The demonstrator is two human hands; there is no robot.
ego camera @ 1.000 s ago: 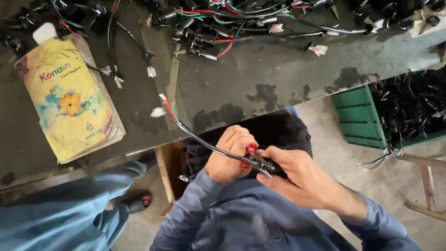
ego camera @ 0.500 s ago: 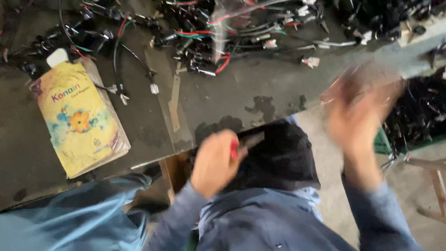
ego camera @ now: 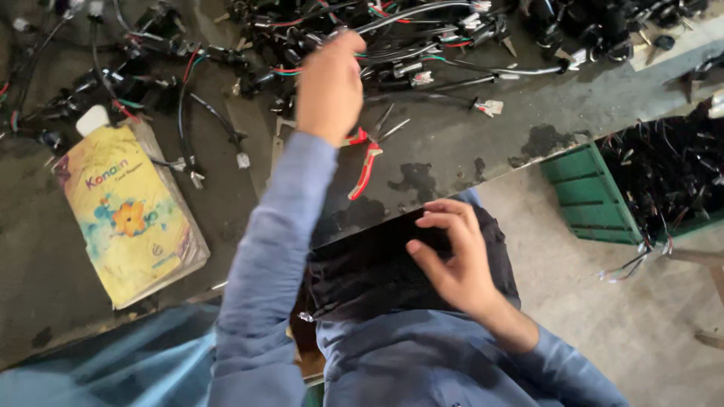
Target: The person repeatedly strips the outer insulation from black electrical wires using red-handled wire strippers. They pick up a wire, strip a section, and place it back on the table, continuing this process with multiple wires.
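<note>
Nearest me, my right hand (ego camera: 452, 260) hovers over my dark lap with fingers spread and nothing in it, just off the stained grey worktop's (ego camera: 483, 143) near edge. Beyond it, red-handled metal pliers (ego camera: 367, 160) lie on the worktop, released. My left hand (ego camera: 329, 84) reaches over them to the tangle of black wiring harnesses (ego camera: 392, 45) along the far edge; I cannot tell whether it grips anything.

Red-handled pliers (ego camera: 367, 156) lie open on the dark workbench beside a tangle of black wire harnesses (ego camera: 392, 45)
</note>
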